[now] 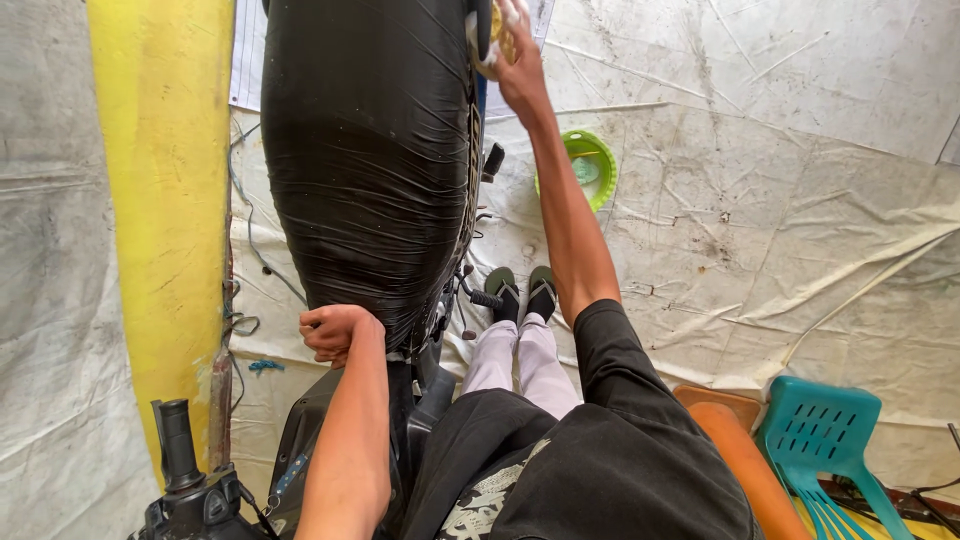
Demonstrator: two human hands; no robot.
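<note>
A long black motorcycle seat (365, 150), wrinkled and shiny, runs up the middle of the head view. My left hand (335, 332) is closed in a fist and rests against the seat's near end. My right hand (512, 55) reaches far forward along the seat's right side and grips a yellowish sponge or cloth (492, 40) pressed to the seat's edge. My legs in pale trousers and dark sandals (525, 290) stand on the ground beside the bike.
A handlebar grip (175, 440) shows at the bottom left. A yellow painted strip (165, 180) runs along the left. A green bowl (590, 168) sits on the dirty white tarp (780, 200). A teal plastic stool (825, 440) and an orange board stand at the bottom right.
</note>
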